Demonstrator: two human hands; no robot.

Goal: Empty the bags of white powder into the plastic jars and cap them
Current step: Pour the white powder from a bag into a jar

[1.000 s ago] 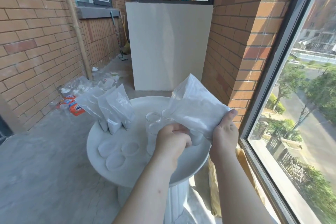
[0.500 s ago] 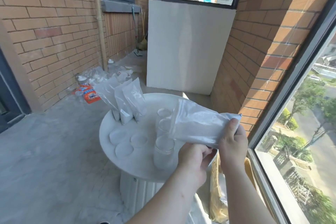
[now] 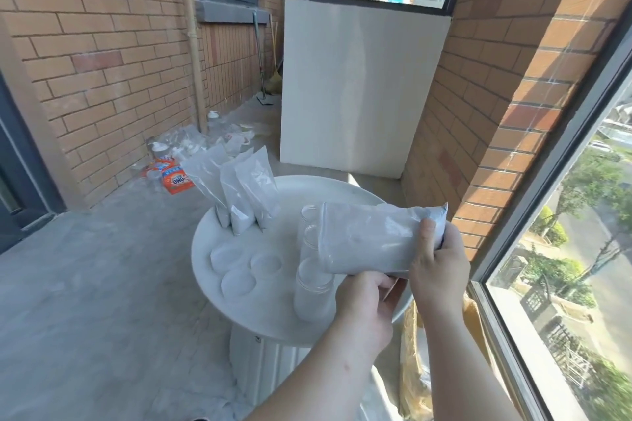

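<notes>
Round white table (image 3: 219, 249) on a concrete floor (image 3: 102, 284), beside a window (image 3: 581, 249). Bag of white powder (image 3: 369, 239) held level above the table's near right part. Three spare bags (image 3: 239, 188) upright, leaning together at the far left. Right hand (image 3: 439, 267) clamped on the held bag's right end, thumb on top. Left hand (image 3: 367, 304) curled beneath its lower edge; cannot tell whether pinching it. Three open jars (image 3: 313, 287) in a row under the bag's left end. Three lids (image 3: 266, 263) flat at the near left.
</notes>
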